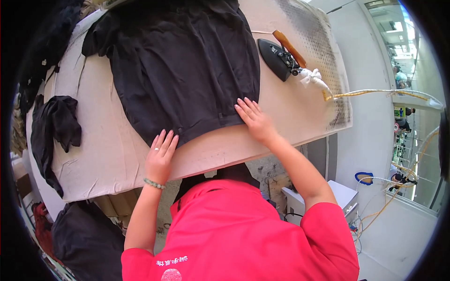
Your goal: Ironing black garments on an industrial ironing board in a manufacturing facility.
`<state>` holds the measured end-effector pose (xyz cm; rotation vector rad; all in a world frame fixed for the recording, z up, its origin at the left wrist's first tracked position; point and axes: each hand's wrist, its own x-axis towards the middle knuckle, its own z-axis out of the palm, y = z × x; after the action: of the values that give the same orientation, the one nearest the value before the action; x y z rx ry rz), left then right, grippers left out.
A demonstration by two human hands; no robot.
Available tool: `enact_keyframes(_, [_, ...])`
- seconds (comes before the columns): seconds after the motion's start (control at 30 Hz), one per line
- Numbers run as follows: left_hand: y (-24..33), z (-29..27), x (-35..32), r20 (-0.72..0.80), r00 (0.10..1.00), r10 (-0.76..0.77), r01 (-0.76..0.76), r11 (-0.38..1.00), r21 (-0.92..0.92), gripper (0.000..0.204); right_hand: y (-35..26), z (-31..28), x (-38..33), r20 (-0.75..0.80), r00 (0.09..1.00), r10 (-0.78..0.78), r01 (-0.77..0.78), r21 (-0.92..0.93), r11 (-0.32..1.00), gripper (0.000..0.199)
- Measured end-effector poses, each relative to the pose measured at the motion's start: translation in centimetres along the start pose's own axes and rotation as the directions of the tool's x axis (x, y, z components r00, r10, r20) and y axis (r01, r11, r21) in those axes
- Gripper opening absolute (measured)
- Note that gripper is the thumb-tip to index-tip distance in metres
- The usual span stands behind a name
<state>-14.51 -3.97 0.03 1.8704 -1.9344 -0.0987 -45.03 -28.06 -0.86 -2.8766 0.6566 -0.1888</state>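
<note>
A black garment (183, 65) with a banded lower edge lies spread on the pale padded ironing table (93, 136); its far end runs out of view at the top. My left hand (161, 154) rests with fingers stretched out on the garment's near left corner. Over at the near right corner, my right hand (254, 119) lies flat with its fingertips on the band. Neither hand grips the cloth. A steam iron (276, 58) with a wooden handle sits on the table to the right of the garment, apart from my right hand.
A yellowish hose (361, 93) runs from the iron to the right, partly wrapped in white cloth. Another crumpled black garment (58, 124) drapes over the table's left edge, with dark cloth (86, 239) below. Under the right side stands a white cabinet (340, 194), beside a window.
</note>
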Motion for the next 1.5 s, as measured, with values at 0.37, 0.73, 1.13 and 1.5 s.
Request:
enact_keyframes(0.37, [13.1, 3.6, 3.6, 0.315, 0.583, -0.749, 0.599, 0.134, -0.79, 0.024, 1.3, -1.9, -1.9, 0.038, 0.996, -0.075, 0.069, 0.127, 0.989, 0.057])
enact_keyframes(0.73, [18.3, 10.2, 12.0, 0.471, 0.128, -0.873, 0.335, -0.409, -0.849, 0.026, 19.7, -11.2, 9.1, -0.117, 0.949, 0.292, -0.306, -0.132, 0.943, 0.062])
enact_keyframes(1.13, [20.0, 11.5, 15.9, 0.523, 0.003, -0.852, -0.307, -0.499, -0.811, 0.033, 22.0, -14.2, 13.7, 0.565, 0.65, 0.509, -0.76, 0.492, 0.424, 0.032])
enact_keyframes(1.5, [21.8, 13.5, 14.9, 0.39, 0.017, -0.92, -0.235, -0.383, -0.893, 0.03, 0.5, -13.8, 15.7, 0.417, 0.889, -0.189, 0.18, 0.062, 0.982, 0.038])
